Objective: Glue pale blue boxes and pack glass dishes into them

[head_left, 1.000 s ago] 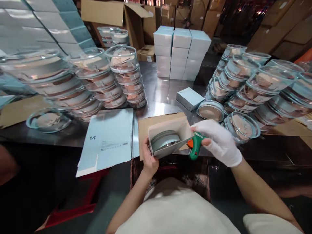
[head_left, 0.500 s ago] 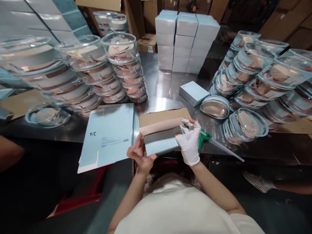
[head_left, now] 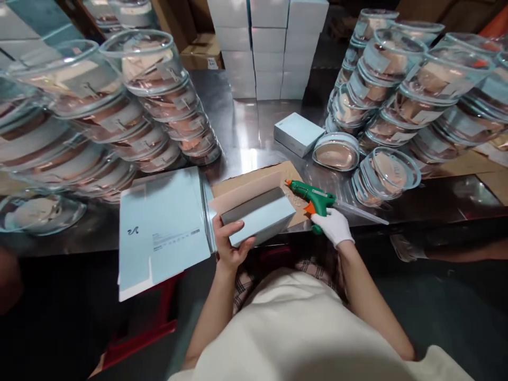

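In the head view, a pale-blue rectangular cardboard box [head_left: 265, 214] is gripped at its left end by the bare left hand [head_left: 229, 244], near a flat brown cardboard sheet [head_left: 254, 179] on the shiny metal worktop [head_left: 244, 135]. A green plastic glue gun [head_left: 315, 197] is grasped by its handle in the white-gloved right hand [head_left: 334, 226]. Probably light and crushable, the box is best held by its stiff edges.

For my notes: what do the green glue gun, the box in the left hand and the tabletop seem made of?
Glue gun: probably moulded plastic, going by its smooth, solid green shell.
Box: likely thin card, smooth pale blue outside, with crisp straight folds.
Tabletop: looks like polished metal, perhaps steel, judging by its grey sheen and bright reflections.
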Action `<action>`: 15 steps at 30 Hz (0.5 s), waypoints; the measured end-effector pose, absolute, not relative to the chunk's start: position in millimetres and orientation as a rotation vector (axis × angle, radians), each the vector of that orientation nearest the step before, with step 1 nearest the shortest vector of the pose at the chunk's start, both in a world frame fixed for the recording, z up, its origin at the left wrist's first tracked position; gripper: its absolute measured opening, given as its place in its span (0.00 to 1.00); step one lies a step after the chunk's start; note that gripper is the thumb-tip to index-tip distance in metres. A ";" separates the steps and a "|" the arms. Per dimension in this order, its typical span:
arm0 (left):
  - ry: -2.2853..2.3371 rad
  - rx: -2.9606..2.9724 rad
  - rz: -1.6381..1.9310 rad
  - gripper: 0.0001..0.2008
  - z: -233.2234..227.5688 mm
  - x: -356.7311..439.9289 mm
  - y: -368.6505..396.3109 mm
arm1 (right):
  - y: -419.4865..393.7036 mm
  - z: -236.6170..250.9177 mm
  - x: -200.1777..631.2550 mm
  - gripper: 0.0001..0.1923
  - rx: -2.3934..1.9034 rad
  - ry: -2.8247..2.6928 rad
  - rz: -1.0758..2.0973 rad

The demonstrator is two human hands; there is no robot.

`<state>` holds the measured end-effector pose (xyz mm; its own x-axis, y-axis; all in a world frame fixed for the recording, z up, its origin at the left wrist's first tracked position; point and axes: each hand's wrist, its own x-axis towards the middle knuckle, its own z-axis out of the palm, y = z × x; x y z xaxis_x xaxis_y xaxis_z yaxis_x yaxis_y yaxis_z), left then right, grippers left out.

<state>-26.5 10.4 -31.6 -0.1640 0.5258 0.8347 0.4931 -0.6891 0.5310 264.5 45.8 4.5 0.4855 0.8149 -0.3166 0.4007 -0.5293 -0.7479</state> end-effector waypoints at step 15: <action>1.597 1.379 1.734 0.17 -14.1 33.3 -18.1 | -5.8 46.6 261.2 0.14 -1.243 -1.116 1.240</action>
<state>33.3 -18.1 -14.1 -0.4283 0.8194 0.3810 0.3127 -0.2612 0.9132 261.2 -5.8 46.6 0.0434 0.9971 -0.0620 -0.0437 -0.0601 -0.9972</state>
